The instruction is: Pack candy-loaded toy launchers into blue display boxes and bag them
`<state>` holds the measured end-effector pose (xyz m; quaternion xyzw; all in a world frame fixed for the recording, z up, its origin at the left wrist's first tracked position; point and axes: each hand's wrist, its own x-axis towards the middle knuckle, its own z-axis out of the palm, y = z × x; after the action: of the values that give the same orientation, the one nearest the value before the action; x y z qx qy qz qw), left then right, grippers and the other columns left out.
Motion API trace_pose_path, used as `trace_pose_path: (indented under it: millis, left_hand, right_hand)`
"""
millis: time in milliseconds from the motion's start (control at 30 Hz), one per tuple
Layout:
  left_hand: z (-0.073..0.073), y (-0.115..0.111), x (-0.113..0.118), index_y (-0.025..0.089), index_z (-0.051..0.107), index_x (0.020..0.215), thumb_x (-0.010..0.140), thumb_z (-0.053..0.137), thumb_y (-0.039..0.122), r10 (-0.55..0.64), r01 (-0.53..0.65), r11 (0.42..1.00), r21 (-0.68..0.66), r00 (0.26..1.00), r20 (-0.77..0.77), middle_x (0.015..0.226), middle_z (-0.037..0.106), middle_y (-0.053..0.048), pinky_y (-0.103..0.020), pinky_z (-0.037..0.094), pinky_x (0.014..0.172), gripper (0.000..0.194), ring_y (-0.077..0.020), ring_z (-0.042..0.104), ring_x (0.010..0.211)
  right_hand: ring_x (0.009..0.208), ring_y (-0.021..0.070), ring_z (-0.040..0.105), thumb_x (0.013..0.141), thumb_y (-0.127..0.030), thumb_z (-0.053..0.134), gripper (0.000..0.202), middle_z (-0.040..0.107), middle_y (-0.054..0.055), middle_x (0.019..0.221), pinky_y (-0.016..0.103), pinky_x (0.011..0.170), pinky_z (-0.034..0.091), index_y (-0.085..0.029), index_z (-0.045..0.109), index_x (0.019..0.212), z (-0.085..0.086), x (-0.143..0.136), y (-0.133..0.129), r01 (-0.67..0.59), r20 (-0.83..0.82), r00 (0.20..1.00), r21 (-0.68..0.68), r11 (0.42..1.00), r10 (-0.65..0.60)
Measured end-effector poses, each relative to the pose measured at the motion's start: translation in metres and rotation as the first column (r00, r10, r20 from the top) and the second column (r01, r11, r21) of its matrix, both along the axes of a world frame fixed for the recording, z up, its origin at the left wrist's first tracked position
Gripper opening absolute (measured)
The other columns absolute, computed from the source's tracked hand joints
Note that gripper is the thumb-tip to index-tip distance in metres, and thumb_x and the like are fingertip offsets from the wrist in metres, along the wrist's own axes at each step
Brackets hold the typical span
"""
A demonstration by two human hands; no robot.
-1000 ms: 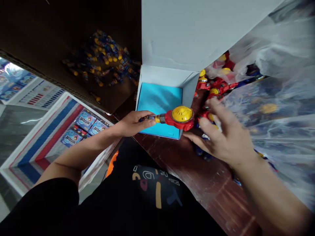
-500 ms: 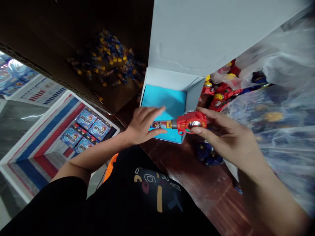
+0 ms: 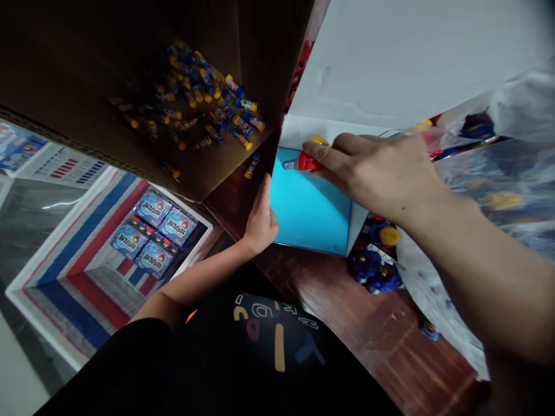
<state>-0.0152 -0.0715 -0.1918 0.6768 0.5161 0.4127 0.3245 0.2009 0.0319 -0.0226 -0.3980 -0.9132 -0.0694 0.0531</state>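
Note:
My right hand [image 3: 377, 170] is closed on a red toy [image 3: 307, 162] with a yellow part and a clear tip. Most of the toy is hidden behind my fingers. It is held inside the open white box [image 3: 299, 128], over the bright blue bottom [image 3: 312, 211], near the back wall. My left hand [image 3: 262, 222] lies with outstretched fingers along the box's left side and holds nothing that I can see.
A deep brown carton [image 3: 217, 167] at left holds several small blue tubes with yellow caps [image 3: 243, 138]. Farther left, a striped carton [image 3: 82, 283] contains blue printed packs [image 3: 154, 258]. Blue toys [image 3: 375, 268] lie on the brown table [image 3: 347, 312], beside clear plastic bags [image 3: 503, 202].
My right hand has carried the red toy up and left into the box. My left hand has left the tube on the toy and moved to the box's side.

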Motion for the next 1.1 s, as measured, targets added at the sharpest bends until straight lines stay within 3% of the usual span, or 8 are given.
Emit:
trace_pose_path:
  millis: [267, 400, 467, 567, 633, 700, 867, 1100]
  left_hand:
    - [0.002, -0.003, 0.005, 0.029, 0.014, 0.180, 0.111, 0.038, 0.017, 0.062, -0.061, 0.997, 0.043, 0.998, -0.004, 0.186, 0.024, -0.010, -0.050, 0.028, 0.144, 0.074, -0.0274, 0.025, 0.173]
    - [0.018, 0.009, -0.019, 0.024, 0.039, 0.170, 0.117, 0.047, 0.043, 0.132, -0.131, 0.991, 0.021, 0.991, -0.027, 0.172, 0.049, -0.016, -0.050, 0.042, 0.134, 0.057, -0.0296, 0.049, 0.160]
    - [0.024, 0.028, -0.036, 0.022, 0.050, 0.160, 0.116, 0.048, 0.046, 0.213, -0.208, 0.976, 0.065, 0.974, -0.083, 0.161, 0.059, -0.017, -0.054, 0.044, 0.130, 0.050, -0.0320, 0.056, 0.150]
    - [0.023, 0.065, -0.053, 0.021, 0.058, 0.147, 0.112, 0.058, 0.044, 0.216, -0.191, 0.972, 0.136, 0.955, -0.202, 0.147, 0.064, -0.016, -0.063, 0.037, 0.130, 0.042, -0.0358, 0.056, 0.141]
    - [0.016, 0.088, -0.056, 0.019, 0.061, 0.139, 0.110, 0.062, 0.040, 0.161, -0.131, 0.983, 0.131, 0.955, -0.249, 0.140, 0.065, -0.017, -0.068, 0.032, 0.131, 0.037, -0.0382, 0.053, 0.141]
    - [0.008, 0.102, -0.053, 0.015, 0.064, 0.132, 0.110, 0.057, 0.032, 0.145, -0.121, 0.987, 0.106, 0.957, -0.253, 0.131, 0.065, -0.019, -0.069, 0.032, 0.129, 0.029, -0.0400, 0.050, 0.140]
    - [0.006, 0.101, -0.052, 0.016, 0.067, 0.109, 0.106, 0.057, 0.021, 0.127, -0.119, 0.992, 0.049, 0.957, -0.261, 0.114, 0.064, -0.014, -0.050, 0.043, 0.124, 0.011, -0.0317, 0.056, 0.132]
    - [0.036, 0.061, -0.073, 0.017, 0.065, 0.114, 0.094, 0.072, 0.016, 0.085, -0.097, 0.995, -0.035, 0.962, -0.260, 0.118, 0.068, -0.012, -0.041, 0.058, 0.105, 0.021, -0.0233, 0.068, 0.107]
  right_hand:
    - [0.103, 0.0268, 0.078, 0.110, -0.045, 0.062, 0.040, 0.078, 0.005, 0.126, 0.032, 0.080, 0.057, -0.032, 0.073, 0.146, -0.010, -0.050, 0.054, 0.130, 0.042, 0.991, -0.168, 0.977, -0.124]
    - [0.105, 0.0268, 0.077, 0.102, -0.058, 0.072, 0.053, 0.078, 0.008, 0.130, 0.033, 0.082, 0.059, -0.030, 0.071, 0.147, 0.002, -0.006, 0.030, 0.131, -0.231, 0.958, -0.185, 0.974, -0.172]
    - [0.102, 0.0236, 0.076, 0.107, -0.061, 0.061, 0.048, 0.080, 0.009, 0.123, 0.035, 0.087, 0.059, -0.025, 0.074, 0.136, 0.003, 0.039, 0.014, 0.257, -0.415, 0.857, -0.168, 0.952, -0.305]
    - [0.093, 0.0203, 0.074, 0.110, -0.064, 0.049, 0.053, 0.080, 0.013, 0.102, 0.037, 0.089, 0.056, -0.017, 0.074, 0.108, -0.019, 0.108, 0.011, 0.665, -0.401, 0.617, -0.195, 0.721, -0.677]
    - [0.094, 0.0225, 0.074, 0.101, -0.074, 0.057, 0.062, 0.077, 0.016, 0.088, 0.041, 0.090, 0.055, -0.016, 0.066, 0.081, -0.049, 0.138, 0.018, 0.762, -0.289, 0.536, -0.239, 0.602, -0.793]
    - [0.101, 0.0265, 0.073, 0.092, -0.083, 0.062, 0.069, 0.075, 0.018, 0.085, 0.046, 0.093, 0.055, -0.019, 0.053, 0.066, -0.084, 0.153, 0.025, 0.781, -0.216, 0.518, -0.274, 0.561, -0.828]
    - [0.113, 0.0341, 0.070, 0.084, -0.087, 0.067, 0.069, 0.074, 0.019, 0.087, 0.058, 0.097, 0.052, -0.024, 0.045, 0.068, -0.134, 0.170, 0.019, 0.717, -0.231, 0.612, -0.244, 0.654, -0.757]
    - [0.110, 0.0388, 0.068, 0.087, -0.079, 0.075, 0.056, 0.070, 0.016, 0.086, 0.067, 0.112, 0.044, -0.025, 0.060, 0.087, -0.134, 0.183, -0.004, 0.515, -0.343, 0.771, -0.160, 0.842, -0.537]
